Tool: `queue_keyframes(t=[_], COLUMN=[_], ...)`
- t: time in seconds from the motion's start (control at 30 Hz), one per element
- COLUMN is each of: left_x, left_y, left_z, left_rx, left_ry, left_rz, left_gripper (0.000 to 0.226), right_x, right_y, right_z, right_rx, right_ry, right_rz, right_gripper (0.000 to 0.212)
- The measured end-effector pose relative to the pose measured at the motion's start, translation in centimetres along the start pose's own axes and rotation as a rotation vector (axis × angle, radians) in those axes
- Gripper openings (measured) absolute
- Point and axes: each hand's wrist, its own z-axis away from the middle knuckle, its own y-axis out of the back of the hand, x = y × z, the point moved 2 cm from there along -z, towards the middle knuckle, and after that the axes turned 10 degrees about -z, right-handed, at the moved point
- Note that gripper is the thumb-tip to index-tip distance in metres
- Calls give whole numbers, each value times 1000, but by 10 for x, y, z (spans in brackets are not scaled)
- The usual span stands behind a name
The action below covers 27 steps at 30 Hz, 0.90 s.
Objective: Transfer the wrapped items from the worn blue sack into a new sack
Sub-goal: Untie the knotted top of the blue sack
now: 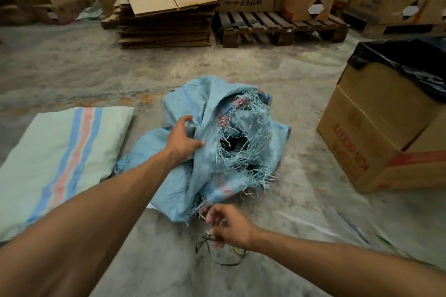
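Observation:
The worn blue sack (193,176) lies crumpled on the concrete floor in the middle, its mouth torn into frayed strands. Wrapped items (223,121) with red and white print show through the tear. My left hand (182,138) grips a fold of the sack on its left side. My right hand (228,225) is at the sack's near edge, fingers curled and pinching a thin dark string (205,242) that trails onto the floor. A pale green sack (48,159) with blue and pink stripes lies flat at the left.
A cardboard box (376,137) lined with a black plastic bag stands at the right. A stack of flattened cardboard (166,21) and a wooden pallet (277,29) with boxes are at the back. More boxes line the far wall.

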Motion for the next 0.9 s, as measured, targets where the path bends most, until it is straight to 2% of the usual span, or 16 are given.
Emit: queue_keyframes(t=[0.13,0.17,0.23,0.3,0.33,0.43,0.53,0.6,0.9], left_x=[-3,-3,-2,-3,-3,-2,-3,-4,-11], left_y=[3,4,4,4,5,3,2,1,0], left_z=[3,3,3,2,2,2,3,3,-4], left_rx=[-34,-47,-68,-83,-91,-118,-138,-155,-181], left_ry=[27,34,34,35,41,40,38,34,24], left_rz=[-29,-26,-19,-21,-17,-2,-6,-10,-28], left_gripper=[79,79,80,80,80,81,81,81,83], right_x=[17,19,21,24,26,31,33,31,49], right_y=[11,16,24,27,28,25,24,26,15], right_z=[6,7,10,14,15,16,9,3,-4], right_rx=[21,-7,-165,-336,-346,-99,123,171,-17], right_ry=[88,92,74,15,-1,121,201,168,195], right_rz=[566,656,782,790,806,897,779,677,810], right_gripper=[25,26,28,27,25,21,17,19,28])
